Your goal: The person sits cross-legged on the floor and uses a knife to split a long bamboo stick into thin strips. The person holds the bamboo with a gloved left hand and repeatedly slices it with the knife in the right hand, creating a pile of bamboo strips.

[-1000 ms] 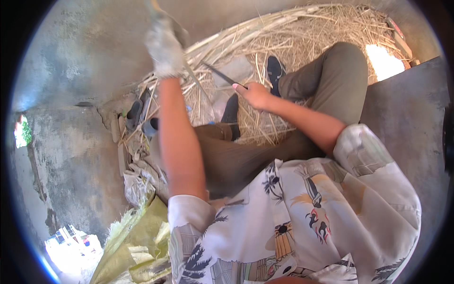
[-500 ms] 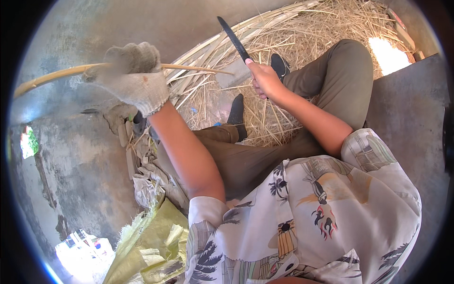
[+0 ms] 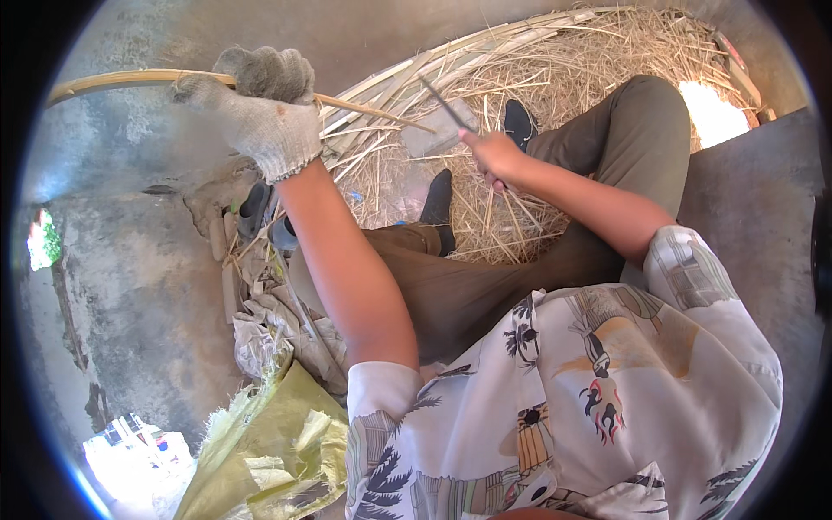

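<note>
Leftmost, far: left hand [image 3: 260,108], in a grey knit glove, closed tight around a long pale bamboo strip [image 3: 121,80]. Strip's long axis running left to right, nearly level, bowed a little; thick end reaching out left of the grip, thin end tapering right toward the knife [image 3: 444,106]. Looks smooth, yellowish, split flat, slender past the glove. Further right: right hand [image 3: 494,156], bare, wrapped shut on the knife handle, dark blade angled up and left, tip just beside the strip's thin end; touching or not, cannot tell. So right hand nearer the tip, left nearer the strip's middle. Beyond both: straw pile [image 3: 563,69] on the floor.
</note>
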A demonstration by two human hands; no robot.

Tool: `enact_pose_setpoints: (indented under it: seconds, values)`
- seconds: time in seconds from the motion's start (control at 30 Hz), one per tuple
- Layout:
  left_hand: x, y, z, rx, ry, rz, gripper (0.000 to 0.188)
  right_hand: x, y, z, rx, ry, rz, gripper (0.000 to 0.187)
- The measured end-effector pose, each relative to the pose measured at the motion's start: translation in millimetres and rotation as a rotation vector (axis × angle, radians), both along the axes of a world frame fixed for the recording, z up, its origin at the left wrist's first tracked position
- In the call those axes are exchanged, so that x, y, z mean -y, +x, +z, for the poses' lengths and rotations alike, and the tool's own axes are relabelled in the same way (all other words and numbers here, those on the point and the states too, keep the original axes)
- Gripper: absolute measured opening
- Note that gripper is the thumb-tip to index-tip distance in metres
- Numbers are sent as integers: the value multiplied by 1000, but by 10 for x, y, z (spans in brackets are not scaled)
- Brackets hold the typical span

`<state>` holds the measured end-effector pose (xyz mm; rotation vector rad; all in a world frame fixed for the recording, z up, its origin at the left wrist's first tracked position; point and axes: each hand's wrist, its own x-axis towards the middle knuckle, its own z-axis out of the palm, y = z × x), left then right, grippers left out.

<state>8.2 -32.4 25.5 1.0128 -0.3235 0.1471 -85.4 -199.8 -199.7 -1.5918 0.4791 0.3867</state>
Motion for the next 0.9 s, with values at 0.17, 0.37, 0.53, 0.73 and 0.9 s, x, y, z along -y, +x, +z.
enact_pose_setpoints:
  seconds: [0.17, 0.37, 0.53, 0.73, 0.9]
  values:
    - [-100, -70, 46, -56, -50, 89, 83, -63, 255, 568, 555, 371, -397, 61]
    - [-93, 66, -104, -19, -82, -38, 83, -275, -171, 281, -28, 215, 54, 59]
    - [-277, 0, -87, -46, -75, 77, 83, -224, 169, 835, 432, 433, -153, 61]
    - [-161, 51, -112, -166, -187, 116, 82, -123, 114, 241, -15, 76, 160, 61]
    - [-244, 27, -157, -90, -176, 50, 79, -196, 284, 826, 672, 1, -169, 60]
